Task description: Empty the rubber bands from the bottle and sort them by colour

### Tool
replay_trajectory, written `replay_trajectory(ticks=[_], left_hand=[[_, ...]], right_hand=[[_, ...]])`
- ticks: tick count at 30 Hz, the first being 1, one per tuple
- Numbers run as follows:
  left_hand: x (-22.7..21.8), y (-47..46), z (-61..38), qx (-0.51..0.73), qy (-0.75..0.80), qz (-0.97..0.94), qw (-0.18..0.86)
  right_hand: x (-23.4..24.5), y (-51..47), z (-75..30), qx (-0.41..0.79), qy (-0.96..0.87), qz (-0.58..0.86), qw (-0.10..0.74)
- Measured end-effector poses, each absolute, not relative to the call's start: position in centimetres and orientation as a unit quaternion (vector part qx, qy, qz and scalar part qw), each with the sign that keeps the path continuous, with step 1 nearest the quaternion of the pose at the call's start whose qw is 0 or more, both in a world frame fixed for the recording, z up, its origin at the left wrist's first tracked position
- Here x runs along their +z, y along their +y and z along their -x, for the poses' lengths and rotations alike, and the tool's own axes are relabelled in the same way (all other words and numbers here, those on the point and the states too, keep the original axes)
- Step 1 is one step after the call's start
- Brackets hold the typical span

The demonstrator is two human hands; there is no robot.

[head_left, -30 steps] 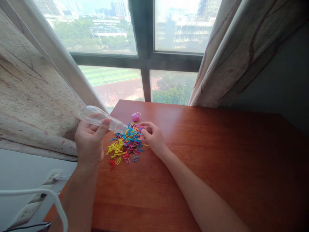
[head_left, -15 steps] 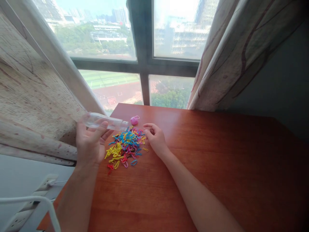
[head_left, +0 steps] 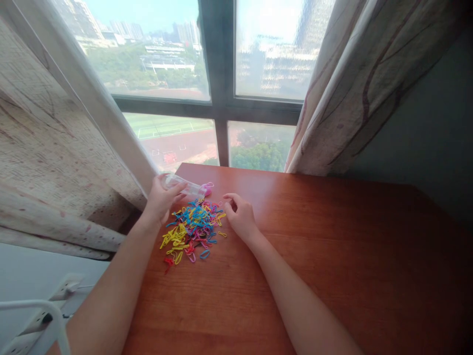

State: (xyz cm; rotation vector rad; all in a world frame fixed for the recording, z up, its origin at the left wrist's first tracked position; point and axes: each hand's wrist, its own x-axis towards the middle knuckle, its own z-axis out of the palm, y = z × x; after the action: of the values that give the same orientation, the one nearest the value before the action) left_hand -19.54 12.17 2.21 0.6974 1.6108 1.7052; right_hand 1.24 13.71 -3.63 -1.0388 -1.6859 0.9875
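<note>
My left hand has thumb and fingers around a clear plastic bottle, low over the far left of the table. The bottle lies on its side, mouth end pointing right, and I cannot tell whether it touches the wood. Beside its mouth end is a small pink cap-like piece with a loop, partly hidden by it. A loose heap of coloured rubber bands, blue, yellow, pink, red and black, spreads between my hands. Right of the heap, my right hand rests loosely curled, thumb and forefinger apart, nothing visible between them.
The brown wooden table reaches to the window. Patterned curtains hang at the left and at the right. Power sockets and a white curved tube are below on the left.
My left hand has lowered the bottle and moved it away toward the window and right, beside the pink piece. My right hand has barely moved from beside the rubber bands.
</note>
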Motion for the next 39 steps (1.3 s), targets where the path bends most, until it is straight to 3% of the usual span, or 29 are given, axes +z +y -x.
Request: replay_trajectory(ticks=[8,17,22,28,35,39], left_hand=[[0.4,13.7,19.7,0.577,0.673,-0.344,0.31],[-0.4,15.2,21.9,0.407,0.766,-0.463,0.181],[-0.5,15.2,22.9,0.346,0.761,-0.518,0.178],[0.3,14.4,22.1,0.363,0.741,-0.541,0.164],[3.3,9.6,18.3,0.44,0.742,-0.504,0.028],[4.5,5.3,13.0,0.443,0.7,-0.556,0.067]], right_hand=[[-3.6,14.0,-1.4,0.422,-0.658,0.421,0.46],[-3.5,14.3,-1.9,0.454,-0.627,0.42,0.474],[-3.8,14.2,-3.1,0.452,-0.618,0.426,0.482],[-4.0,13.0,-5.2,0.448,-0.617,0.433,0.481],[-3.9,10.3,-7.6,0.455,-0.633,0.426,0.46],[-3.8,8.9,-9.0,0.467,-0.635,0.423,0.447]])
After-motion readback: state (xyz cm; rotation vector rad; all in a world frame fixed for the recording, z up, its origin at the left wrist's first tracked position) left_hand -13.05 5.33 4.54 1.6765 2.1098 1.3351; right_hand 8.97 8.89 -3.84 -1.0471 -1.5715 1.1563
